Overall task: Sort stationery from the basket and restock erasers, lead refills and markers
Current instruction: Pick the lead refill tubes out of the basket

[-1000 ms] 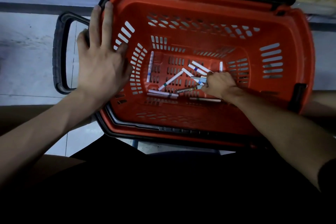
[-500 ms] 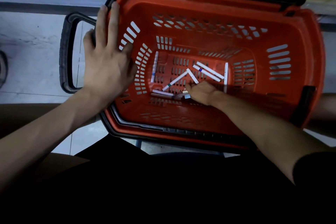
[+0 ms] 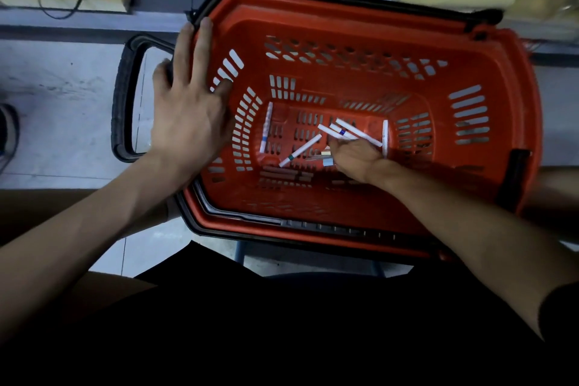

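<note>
Black handle juts out far left; the left hand lies flat, fingers straight, on the red basket rim. White markers litter its floor, where the right hand clutches a few, partly covering others.

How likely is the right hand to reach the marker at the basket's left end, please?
Probably yes: the right hand, gripping pens, is inside the basket; only a green-banded marker lies between it and the left-end marker, and the left hand rests on the rim.
</note>
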The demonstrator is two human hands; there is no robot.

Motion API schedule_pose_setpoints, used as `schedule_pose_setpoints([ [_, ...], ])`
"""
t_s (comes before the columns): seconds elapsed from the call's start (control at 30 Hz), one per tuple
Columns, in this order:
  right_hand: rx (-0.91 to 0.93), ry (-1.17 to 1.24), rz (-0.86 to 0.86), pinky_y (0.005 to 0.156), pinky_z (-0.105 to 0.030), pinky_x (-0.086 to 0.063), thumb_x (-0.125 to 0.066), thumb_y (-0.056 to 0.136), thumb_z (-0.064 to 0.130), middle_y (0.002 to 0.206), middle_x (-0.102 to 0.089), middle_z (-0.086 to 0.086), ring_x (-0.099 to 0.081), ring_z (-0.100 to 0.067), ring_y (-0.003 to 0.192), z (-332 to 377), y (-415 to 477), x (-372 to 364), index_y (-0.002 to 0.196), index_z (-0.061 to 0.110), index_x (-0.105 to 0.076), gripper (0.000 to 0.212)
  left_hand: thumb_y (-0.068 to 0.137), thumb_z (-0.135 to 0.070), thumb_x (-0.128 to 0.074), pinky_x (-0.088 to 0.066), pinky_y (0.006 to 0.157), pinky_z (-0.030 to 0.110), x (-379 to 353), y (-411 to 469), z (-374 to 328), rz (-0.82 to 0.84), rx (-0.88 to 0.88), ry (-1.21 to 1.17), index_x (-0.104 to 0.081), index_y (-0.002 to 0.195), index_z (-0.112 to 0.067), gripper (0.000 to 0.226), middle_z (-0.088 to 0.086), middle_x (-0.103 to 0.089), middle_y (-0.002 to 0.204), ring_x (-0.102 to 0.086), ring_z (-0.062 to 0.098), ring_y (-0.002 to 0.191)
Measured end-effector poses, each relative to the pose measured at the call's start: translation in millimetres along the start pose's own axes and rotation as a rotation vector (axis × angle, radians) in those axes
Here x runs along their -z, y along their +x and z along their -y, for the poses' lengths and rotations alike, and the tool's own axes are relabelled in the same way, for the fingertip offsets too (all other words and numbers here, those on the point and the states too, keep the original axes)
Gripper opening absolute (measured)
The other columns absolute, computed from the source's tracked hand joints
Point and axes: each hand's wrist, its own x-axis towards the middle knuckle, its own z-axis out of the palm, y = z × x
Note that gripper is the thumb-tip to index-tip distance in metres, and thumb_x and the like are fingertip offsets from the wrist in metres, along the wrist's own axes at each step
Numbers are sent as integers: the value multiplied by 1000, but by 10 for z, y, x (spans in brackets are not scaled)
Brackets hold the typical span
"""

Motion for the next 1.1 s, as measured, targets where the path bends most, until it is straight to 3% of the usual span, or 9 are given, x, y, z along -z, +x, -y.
schedule_pose_setpoints([
  [0.13,-46,154,-32,68,-38,-49,-51,97,8,125,-69,-19,-72,-38,97,-237,-32,233,146,-5,-33,54,82,-26,-68,-31,110,68,-14,141,44,-2,73,-48,-51,131,-16,53,19,-6,167,-8,49,152],
  [0.3,-168,216,-150,68,-39,-47,-57,97,23,110,-72,-14,-71,-37,95,-468,-172,825,135,3,-41,46,83,-33,-70,-56,74,60,51,344,98,-17,204,-207,-49,136,-19,59,16,-24,159,-23,48,143],
  [0.43,-229,274,-268,61,-38,-39,-58,98,30,105,-72,-11,-71,-37,89,-634,-272,1353,126,8,-43,40,83,-28,-70,-57,72,54,58,388,123,-90,225,-323,-58,132,-19,51,15,-29,157,-25,45,139],
  [0.57,-296,307,-405,63,-39,-40,-60,96,33,103,-72,-12,-71,-38,90,-751,-373,1828,125,9,-45,40,81,-14,-63,-54,64,49,105,485,74,-109,288,-355,-51,136,-19,56,17,-22,158,-26,47,135],
  [0.7,-328,486,-538,56,-37,-33,-57,98,28,90,-68,-13,-67,-41,76,-864,-459,2284,125,8,-45,36,81,-18,-63,-52,77,55,162,627,44,-69,328,-240,-56,131,-16,51,18,-37,147,-34,45,128],
  [0.8,-295,663,-633,45,-36,-29,-53,102,31,74,-57,0,-56,-27,57,-954,-519,2608,120,12,-43,27,84,-27,-65,-44,91,60,193,762,29,-56,339,-128,-59,126,-17,43,14,-51,130,-45,42,117],
  [0.97,-218,923,-723,53,-39,-39,-51,105,35,67,-50,3,-50,-18,54,-1049,-655,3039,106,19,-40,19,86,-32,-60,-41,96,53,403,941,-123,-102,362,-258,-60,130,-23,45,8,-56,131,-50,37,119],
  [1.03,-171,1086,-706,51,-27,-33,-51,106,33,67,-45,1,-40,-10,49,-1086,-688,3166,100,17,-45,18,91,-37,-57,-43,98,49,560,1056,-201,-235,337,-326,-63,127,-25,39,5,-59,131,-53,33,122],
  [1.1,-146,1240,-681,55,-23,-34,-51,106,32,69,-44,2,-39,-7,51,-1127,-687,3303,90,22,-47,20,97,-43,-53,-48,100,46,820,1220,-312,-296,287,-725,-67,124,-25,36,0,-64,127,-58,24,120],
])
